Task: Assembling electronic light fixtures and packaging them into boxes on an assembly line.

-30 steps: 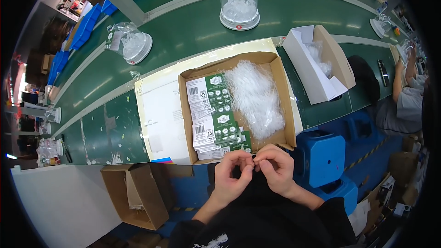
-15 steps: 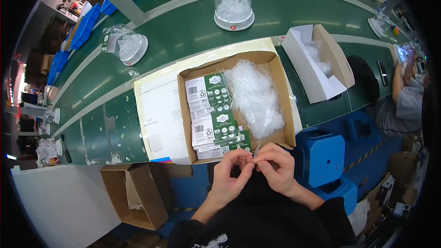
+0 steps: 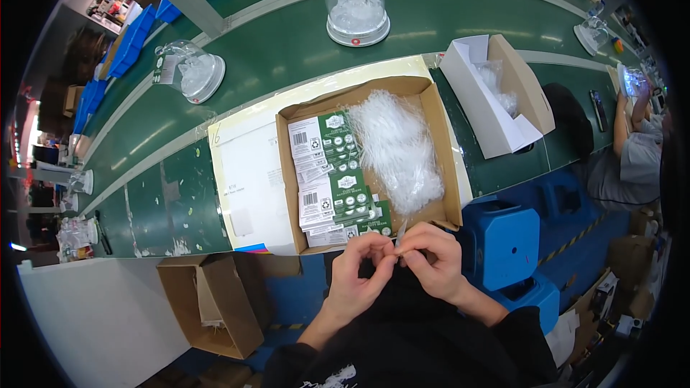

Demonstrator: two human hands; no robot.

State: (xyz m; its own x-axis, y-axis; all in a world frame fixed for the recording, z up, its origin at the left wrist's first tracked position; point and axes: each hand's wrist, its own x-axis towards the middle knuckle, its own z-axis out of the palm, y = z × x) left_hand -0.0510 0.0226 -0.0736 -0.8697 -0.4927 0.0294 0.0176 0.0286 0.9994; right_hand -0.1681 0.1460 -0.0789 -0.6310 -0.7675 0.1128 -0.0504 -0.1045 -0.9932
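My left hand (image 3: 357,271) and my right hand (image 3: 436,259) meet just below the near edge of a shallow cardboard box (image 3: 435,116). Together their fingertips pinch a thin clear plastic strip (image 3: 399,233) that sticks up between them. Inside the box, a stack of green and white printed cards (image 3: 332,176) lies on the left and a heap of clear plastic pieces (image 3: 397,147) on the right. A black cloth item (image 3: 388,316) lies under my hands on my lap.
The box sits on a cream sheet (image 3: 248,172) on a green conveyor belt (image 3: 273,43). Two clear domes (image 3: 356,1) (image 3: 190,70) ride the belt. A white open box (image 3: 496,93) stands right, blue stools (image 3: 503,237) below, a brown carton (image 3: 212,302) on the floor. Another person (image 3: 632,144) sits far right.
The clear dome on the belt has moved a little left. My hands stay together at the box's near edge, with only small finger movement on the strip.
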